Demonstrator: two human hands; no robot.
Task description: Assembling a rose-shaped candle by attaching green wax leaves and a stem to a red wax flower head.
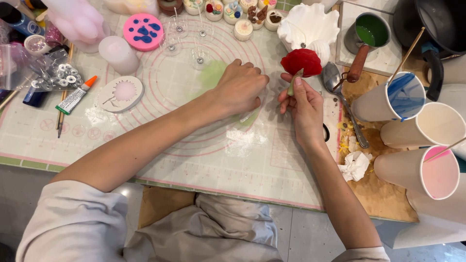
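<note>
The right hand is raised a little over the counter, its fingers pinched closed on a pale green stem that carries a red wax flower. The flower sits at the hand's 12 o'clock, just above the fingertips, with its ribbed red head tilted toward the white shell-shaped piece behind it.

The left hand lies knuckles up on the clear silicone mat, at the right hand's 9 o'clock and just beside it. Its fingers are curled down and pressed onto a thin pale green sheet that shows at the hand's 10 o'clock and again under its lower edge; whether they grip it or only press on it cannot be told.

At the right hand's 2 o'clock a metal spoon lies on the brown board. Farther on at 1 o'clock stands a small pot of green wax with a wooden handle. At 3 o'clock paper cups lie tilted, one holding blue wax and one pink, each with a wooden stick. At the left hand's 9 o'clock rests a white oval mold, and at 11 o'clock a round pink mold with blue patches.
</note>
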